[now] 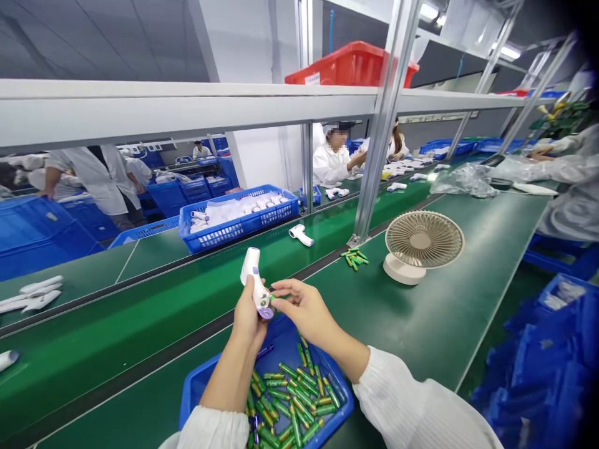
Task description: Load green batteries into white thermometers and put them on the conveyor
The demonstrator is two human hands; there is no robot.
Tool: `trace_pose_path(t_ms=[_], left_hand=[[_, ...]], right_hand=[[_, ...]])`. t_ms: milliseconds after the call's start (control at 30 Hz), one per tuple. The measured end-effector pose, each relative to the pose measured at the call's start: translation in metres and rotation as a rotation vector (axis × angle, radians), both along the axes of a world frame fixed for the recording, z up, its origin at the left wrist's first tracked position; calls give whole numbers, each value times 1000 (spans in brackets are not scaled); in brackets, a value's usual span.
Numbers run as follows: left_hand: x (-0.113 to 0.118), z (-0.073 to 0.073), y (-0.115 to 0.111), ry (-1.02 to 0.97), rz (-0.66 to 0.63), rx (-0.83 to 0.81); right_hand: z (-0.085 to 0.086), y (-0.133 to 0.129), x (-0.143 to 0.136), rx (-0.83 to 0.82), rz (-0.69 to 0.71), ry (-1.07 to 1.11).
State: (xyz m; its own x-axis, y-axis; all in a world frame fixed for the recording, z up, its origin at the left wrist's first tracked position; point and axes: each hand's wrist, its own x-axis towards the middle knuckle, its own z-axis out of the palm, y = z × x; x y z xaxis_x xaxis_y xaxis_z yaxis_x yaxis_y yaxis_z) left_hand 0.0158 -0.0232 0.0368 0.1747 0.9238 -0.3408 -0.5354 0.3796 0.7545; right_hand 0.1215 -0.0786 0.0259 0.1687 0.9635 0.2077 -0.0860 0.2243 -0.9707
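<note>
At the bottom centre a blue tray (196,383) of green batteries (292,399) lies beneath the left hand (248,318), closed around a white thermometer (255,284), and the right hand (304,308), fingertips pinched at its base.

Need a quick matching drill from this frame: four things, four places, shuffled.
Things:
1. thermometer
2. fan
3. red crate
4. blue tray

Places:
A. on the top shelf
B. under the hands, full of green batteries
C. standing on the green table, right of the hands
D. held in the left hand

Pairs: 1-D, 2-C, 3-A, 4-B
</note>
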Motion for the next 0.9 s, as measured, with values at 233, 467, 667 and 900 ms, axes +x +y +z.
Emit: trace_pose_path(t_ms=[233,467,667,900], left_hand=[[0,2,-4,-9,11,-32],[2,-5,-5,-111,-85,-101],[0,-5,-3,-141,-68,-173],[1,-8,-5,-147,-150,-146]], right_hand=[[2,-1,-5,87,-81,49],[6,-1,-11,468,-292,-341],[-4,1,-1,617,-285,-625],[-13,-3,6,558,-71,-689]])
